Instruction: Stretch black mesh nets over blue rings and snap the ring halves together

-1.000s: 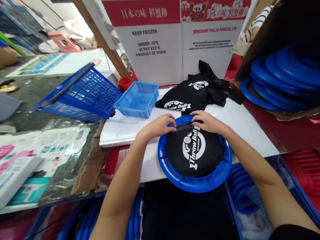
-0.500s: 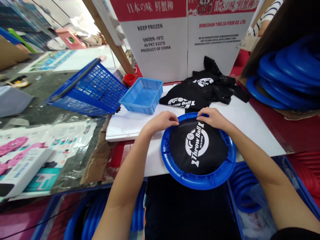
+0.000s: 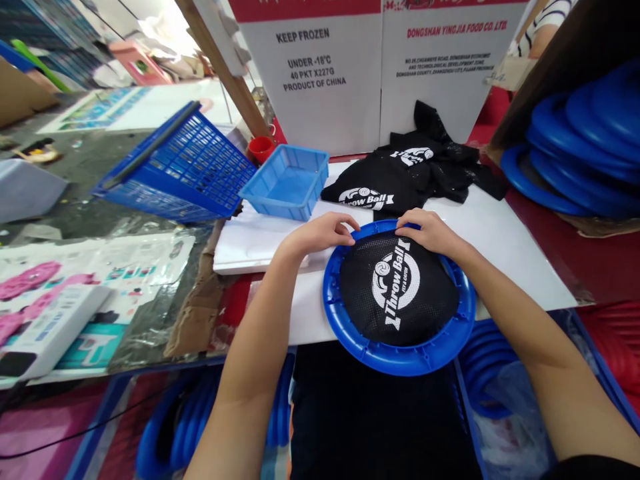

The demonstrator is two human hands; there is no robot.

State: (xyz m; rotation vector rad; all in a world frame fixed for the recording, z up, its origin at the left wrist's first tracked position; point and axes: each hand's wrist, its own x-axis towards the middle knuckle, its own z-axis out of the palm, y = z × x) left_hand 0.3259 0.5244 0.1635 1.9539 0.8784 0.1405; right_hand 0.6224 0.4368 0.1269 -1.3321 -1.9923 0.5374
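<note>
A blue plastic ring [image 3: 345, 328] lies at the front edge of the white work surface, partly overhanging it. Inside the ring sits a round black mesh net [image 3: 425, 303] printed with white "Throw Ball" lettering. My left hand [image 3: 330, 232] pinches the net's edge at the ring's far left rim. At the far side, slightly right of it, my right hand [image 3: 425, 230] has thumb and fingers closed on the net's edge by the rim. Behind the ring, more black mesh nets [image 3: 370, 180] lie in a loose heap.
Left of the nets stands a light blue tray [image 3: 293, 187], beside a tilted blue basket [image 3: 185, 167] and a red cup [image 3: 261, 148]. White cartons [image 3: 320, 100] form a wall behind. Blue rings are stacked at right [image 3: 575, 153] and below the table [image 3: 487, 360].
The view has tipped slightly downward, so the cartons sit higher in it. Both hands stay at the far rim, with only slight finger shifts on the net's edge.
</note>
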